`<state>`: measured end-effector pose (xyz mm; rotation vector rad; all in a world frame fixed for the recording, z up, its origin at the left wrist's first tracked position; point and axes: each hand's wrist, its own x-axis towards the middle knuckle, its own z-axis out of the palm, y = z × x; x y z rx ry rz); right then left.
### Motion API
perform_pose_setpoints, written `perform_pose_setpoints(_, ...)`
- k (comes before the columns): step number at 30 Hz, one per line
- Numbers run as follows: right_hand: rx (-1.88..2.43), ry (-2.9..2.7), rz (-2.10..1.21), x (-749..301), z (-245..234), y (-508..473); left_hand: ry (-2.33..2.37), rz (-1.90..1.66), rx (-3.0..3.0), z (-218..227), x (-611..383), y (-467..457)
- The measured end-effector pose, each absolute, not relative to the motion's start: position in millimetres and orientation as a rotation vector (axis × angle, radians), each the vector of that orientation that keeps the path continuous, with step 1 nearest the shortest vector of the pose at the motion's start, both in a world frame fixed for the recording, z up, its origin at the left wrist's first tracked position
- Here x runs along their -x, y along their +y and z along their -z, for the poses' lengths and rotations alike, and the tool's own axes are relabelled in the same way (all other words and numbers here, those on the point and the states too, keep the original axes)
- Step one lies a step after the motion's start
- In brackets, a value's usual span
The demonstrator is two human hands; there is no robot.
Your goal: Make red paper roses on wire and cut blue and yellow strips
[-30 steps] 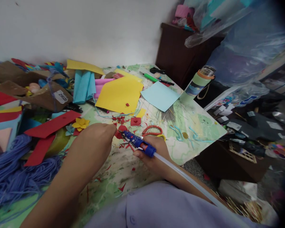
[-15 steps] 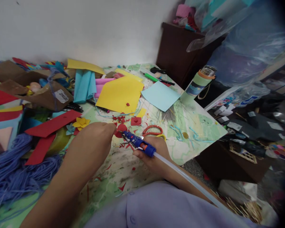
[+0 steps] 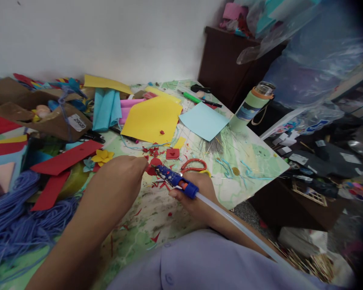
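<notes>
My left hand point(image 3: 121, 177) is closed in a pinch on a small round red foam piece point(image 3: 153, 164), held just above the table. My right hand point(image 3: 199, 193) grips a blue glue gun point(image 3: 174, 179) with a clear glue stick point(image 3: 238, 231) running out of its back. The gun's nozzle touches the red piece. Red foam scraps point(image 3: 157, 153) lie scattered just beyond, and red-handled scissors point(image 3: 195, 165) rest behind my right hand.
Yellow sheets point(image 3: 153, 119), a light blue sheet point(image 3: 203, 121), red foam strips point(image 3: 63, 161), a yellow foam flower point(image 3: 102, 157) and blue yarn point(image 3: 15, 217) crowd the table. A bottle point(image 3: 249, 106) stands at the right edge by a dark cabinet point(image 3: 226, 68). Green marker point(image 3: 192, 98) at the back.
</notes>
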<state>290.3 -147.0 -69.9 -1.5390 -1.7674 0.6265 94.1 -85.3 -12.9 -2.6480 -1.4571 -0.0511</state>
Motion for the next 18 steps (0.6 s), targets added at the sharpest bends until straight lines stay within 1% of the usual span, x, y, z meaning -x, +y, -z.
perform_pose_setpoints(6,1.550,-1.799,-0.619,-289.5,69.3,-147.8,-1.453,0.013,2.625,14.5,-92.3,-81.9)
perform_pose_setpoints(18,1.544,-1.828,-0.551,-287.9,71.3,-147.7,-1.467,0.080,2.623,12.8,-91.1,-83.0)
